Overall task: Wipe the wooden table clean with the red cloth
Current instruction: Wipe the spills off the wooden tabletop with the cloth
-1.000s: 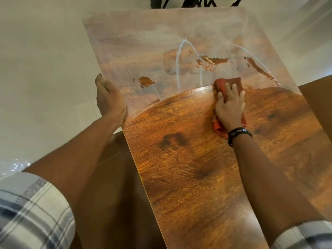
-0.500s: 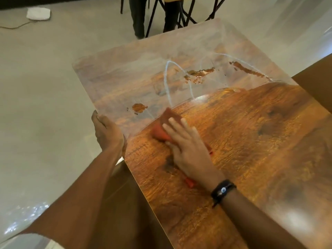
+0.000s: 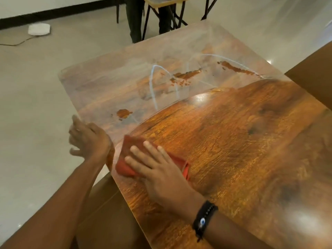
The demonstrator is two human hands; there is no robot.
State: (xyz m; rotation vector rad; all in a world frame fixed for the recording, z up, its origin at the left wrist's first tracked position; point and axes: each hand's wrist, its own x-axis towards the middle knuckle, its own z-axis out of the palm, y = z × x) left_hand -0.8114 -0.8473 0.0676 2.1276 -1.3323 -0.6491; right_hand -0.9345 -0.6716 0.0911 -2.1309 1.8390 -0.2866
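Observation:
The wooden table [image 3: 233,141] fills the middle and right of the head view. Its far half is dull with a whitish film, curved streaks and patches of bare wood; its near half shines. The red cloth [image 3: 129,155] lies folded near the table's left edge. My right hand [image 3: 158,171] lies flat on the cloth with fingers spread, pressing it onto the wood. My left hand [image 3: 88,139] is at the table's left edge, blurred, fingers loosely curled and apart, with nothing in it.
Black chair legs [image 3: 149,17] and a person's legs stand just past the table's far edge. A white device [image 3: 38,29] with a cable lies on the pale floor at far left. A brown panel [image 3: 312,69] rises at the right.
My right hand has slid the cloth from the table's middle to its left edge. My left hand has loosened from the edge. The view has tilted up.

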